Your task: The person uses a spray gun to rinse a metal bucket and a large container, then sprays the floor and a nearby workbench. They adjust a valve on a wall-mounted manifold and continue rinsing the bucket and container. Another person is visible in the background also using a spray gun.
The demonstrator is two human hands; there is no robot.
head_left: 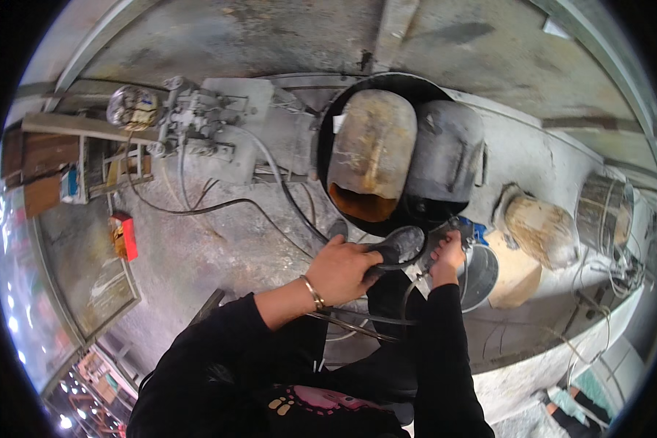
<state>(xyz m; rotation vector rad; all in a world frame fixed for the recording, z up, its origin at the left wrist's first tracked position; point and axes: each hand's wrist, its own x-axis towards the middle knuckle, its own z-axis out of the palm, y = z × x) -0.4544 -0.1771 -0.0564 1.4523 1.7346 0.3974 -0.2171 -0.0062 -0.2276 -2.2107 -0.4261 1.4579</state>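
Note:
My left hand [342,270] is closed around a dark hose [286,191], which runs up to the pump-like machine and comes out in a loop past my fingers. Gripped in my right hand [447,260] is what looks like a spray gun, mostly hidden by the fingers, with a hose trailing below. Just beyond it stands a round black tub [321,150]. Two big rounded shells rest in the tub, a rust-stained grey one [376,139] with a hollow brown opening and a dark grey one [445,150].
A pump-like machine [197,120] with hoses stands at the left beside a foil-covered round thing [133,107]. A grey bucket [480,277] sits near my right hand, with a blue object [479,232] behind it. Farther right are a tan shell [540,226] and a drum [604,208]. A red box [127,235] lies left.

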